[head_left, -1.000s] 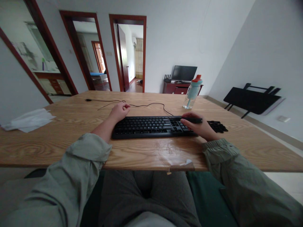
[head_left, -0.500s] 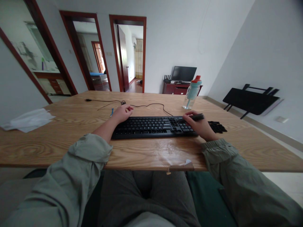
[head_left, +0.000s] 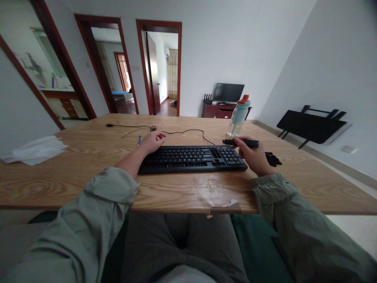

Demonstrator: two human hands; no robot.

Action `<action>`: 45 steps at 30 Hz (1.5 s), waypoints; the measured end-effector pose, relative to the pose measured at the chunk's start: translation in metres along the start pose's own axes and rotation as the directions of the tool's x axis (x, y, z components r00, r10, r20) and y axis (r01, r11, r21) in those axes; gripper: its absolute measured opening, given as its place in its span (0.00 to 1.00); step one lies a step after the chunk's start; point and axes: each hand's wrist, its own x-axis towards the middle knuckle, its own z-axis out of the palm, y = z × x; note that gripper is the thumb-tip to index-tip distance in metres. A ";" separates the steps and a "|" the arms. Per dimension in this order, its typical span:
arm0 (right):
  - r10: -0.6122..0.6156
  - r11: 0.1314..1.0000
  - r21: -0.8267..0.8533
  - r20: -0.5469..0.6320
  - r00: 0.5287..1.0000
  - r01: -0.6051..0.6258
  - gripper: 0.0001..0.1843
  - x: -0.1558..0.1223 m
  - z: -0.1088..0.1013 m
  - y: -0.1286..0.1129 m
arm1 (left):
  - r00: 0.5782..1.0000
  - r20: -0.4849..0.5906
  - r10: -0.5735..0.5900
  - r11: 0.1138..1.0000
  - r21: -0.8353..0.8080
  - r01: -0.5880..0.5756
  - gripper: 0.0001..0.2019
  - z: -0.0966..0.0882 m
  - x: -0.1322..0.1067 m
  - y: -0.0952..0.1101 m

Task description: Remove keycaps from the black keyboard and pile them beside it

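A black keyboard (head_left: 188, 157) lies flat on the wooden table, with dark bare patches among its keys. Over its far left corner rests my left hand (head_left: 153, 142), fingers loosely curled and slightly apart, nothing visible in them. Just past that wrist a small blue item (head_left: 139, 139) shows in part. At the keyboard's right end, my right hand (head_left: 249, 152) is closed around a thick black stick-like tool (head_left: 250, 143). The tool is held nearly level above the far right corner, its thinner end pointing left. Small black pieces (head_left: 273, 159), probably keycaps, lie heaped beside the right hand, which partly hides them.
A black cable (head_left: 188, 130) runs behind the keyboard. A clear bottle with a red lid (head_left: 238, 116) stands beyond its right end. White tissue or cloth (head_left: 38, 149) lies at the table's left. The table's front edge (head_left: 225, 208) is chipped near my lap.
My right hand has lifted slightly and shifted right with the black tool, off the number keys. The tool has turned to lie nearly level. My left hand has stayed in place.
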 end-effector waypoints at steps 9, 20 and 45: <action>0.088 0.994 0.062 0.001 0.996 -0.087 0.22 0.000 0.000 -0.002 | 1.000 0.010 -0.007 1.000 -0.002 0.007 0.15 -0.001 -0.001 0.002; 0.157 0.987 0.002 0.201 0.967 -0.161 0.20 -0.006 -0.001 -0.003 | 1.000 0.015 0.008 1.000 0.011 -0.009 0.15 -0.001 -0.001 0.002; 0.008 0.995 -0.092 0.344 0.939 0.025 0.23 -0.005 0.007 0.004 | 0.999 0.036 -0.006 0.999 0.032 0.005 0.13 -0.001 -0.002 0.005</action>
